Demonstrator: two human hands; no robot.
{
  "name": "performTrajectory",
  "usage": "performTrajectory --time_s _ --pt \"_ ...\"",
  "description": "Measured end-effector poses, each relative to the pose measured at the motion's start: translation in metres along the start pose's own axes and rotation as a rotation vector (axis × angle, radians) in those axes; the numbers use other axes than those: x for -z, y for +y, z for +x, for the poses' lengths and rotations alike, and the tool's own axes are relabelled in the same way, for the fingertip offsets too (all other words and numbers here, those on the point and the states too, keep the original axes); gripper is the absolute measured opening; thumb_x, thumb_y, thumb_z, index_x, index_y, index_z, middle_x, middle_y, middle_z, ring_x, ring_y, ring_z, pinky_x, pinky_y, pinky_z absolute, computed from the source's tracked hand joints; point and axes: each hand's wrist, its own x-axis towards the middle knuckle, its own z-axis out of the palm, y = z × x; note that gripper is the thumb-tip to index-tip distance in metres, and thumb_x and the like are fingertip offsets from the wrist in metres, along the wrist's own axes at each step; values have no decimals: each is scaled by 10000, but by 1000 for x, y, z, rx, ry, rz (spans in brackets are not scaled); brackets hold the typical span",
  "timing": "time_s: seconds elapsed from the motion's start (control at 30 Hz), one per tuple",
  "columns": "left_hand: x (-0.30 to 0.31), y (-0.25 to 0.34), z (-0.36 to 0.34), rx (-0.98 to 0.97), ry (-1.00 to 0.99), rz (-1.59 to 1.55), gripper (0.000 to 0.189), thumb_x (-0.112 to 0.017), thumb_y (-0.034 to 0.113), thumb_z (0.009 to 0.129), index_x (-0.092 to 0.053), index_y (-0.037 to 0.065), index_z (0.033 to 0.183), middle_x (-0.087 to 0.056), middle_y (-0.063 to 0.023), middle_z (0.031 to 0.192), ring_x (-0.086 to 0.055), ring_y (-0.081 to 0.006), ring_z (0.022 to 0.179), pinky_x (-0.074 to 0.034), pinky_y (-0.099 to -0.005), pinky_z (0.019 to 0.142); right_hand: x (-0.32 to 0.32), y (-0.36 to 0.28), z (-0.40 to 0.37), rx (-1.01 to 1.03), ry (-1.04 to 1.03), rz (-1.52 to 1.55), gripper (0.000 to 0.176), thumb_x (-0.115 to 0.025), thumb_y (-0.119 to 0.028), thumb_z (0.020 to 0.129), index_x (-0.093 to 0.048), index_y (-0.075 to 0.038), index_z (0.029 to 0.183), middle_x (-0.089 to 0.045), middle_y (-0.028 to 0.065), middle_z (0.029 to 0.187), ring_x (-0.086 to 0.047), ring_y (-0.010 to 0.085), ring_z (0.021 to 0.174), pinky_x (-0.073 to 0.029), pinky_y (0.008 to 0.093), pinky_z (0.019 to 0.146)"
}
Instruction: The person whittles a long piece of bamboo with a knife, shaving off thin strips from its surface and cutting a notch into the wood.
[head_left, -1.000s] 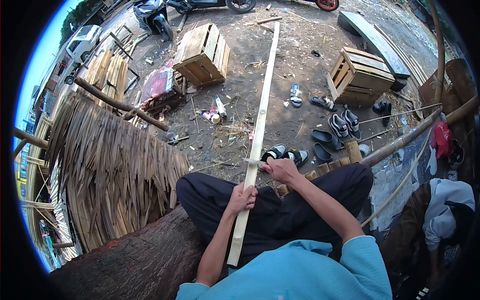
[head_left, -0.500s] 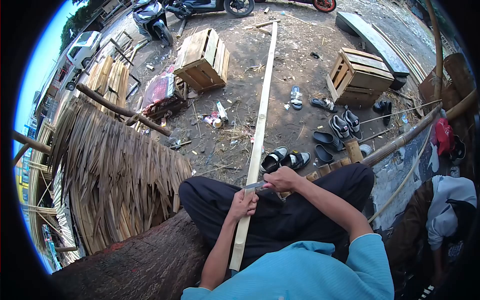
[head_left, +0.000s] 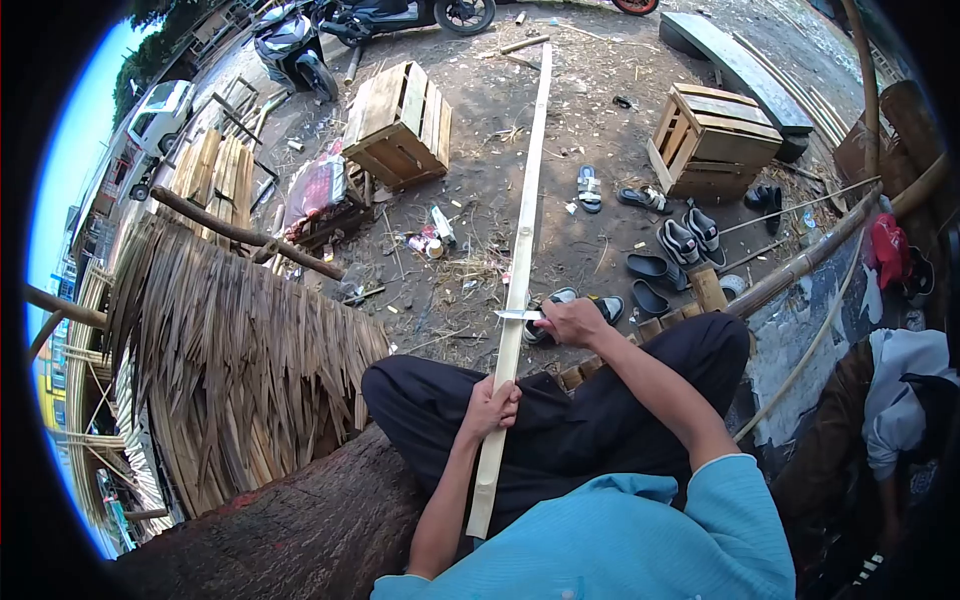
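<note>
A long pale split bamboo strip (head_left: 524,232) runs from my lap out over the dirt ground. My left hand (head_left: 492,406) is closed around it near its lower end, above my dark trousers. In my right hand (head_left: 572,323) is a knife (head_left: 517,315), its handle mostly hidden by the fingers. The blade lies across the strip, pointing left, a short way beyond my left hand. The strip's near end (head_left: 481,517) rests by my blue shirt.
Sandals (head_left: 604,309) and several other shoes lie ahead. Two wooden crates (head_left: 396,125) (head_left: 715,140) stand farther out. Dried-leaf thatch (head_left: 235,360) is at left. A bamboo pole (head_left: 800,280) and another person (head_left: 905,390) are at right.
My right hand has pushed the knife forward along the strip, away from my left hand. My left hand keeps its hold on the strip. The view has shifted slightly.
</note>
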Motion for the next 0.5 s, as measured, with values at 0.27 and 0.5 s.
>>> performTrajectory --time_s 0.27,0.5 --pt "-4 -1 4 -16 2 6 115 -485 167 996 -466 61 1038 -476 -16 766 -356 -23 466 -320 -187 383 -4 -2 3 21 75 30 461 -444 -483 950 -498 -52 798 -573 141 566 -606 349 535 -435 455 453" --pt "-5 0 3 17 15 29 107 -487 162 996 -463 61 1021 -483 -11 772 -383 -34 489 -323 -186 400 1 -29 -11 175 -120 49 442 -456 -498 938 -521 -82 806 -573 141 549 -612 360 544 -444 459 470"
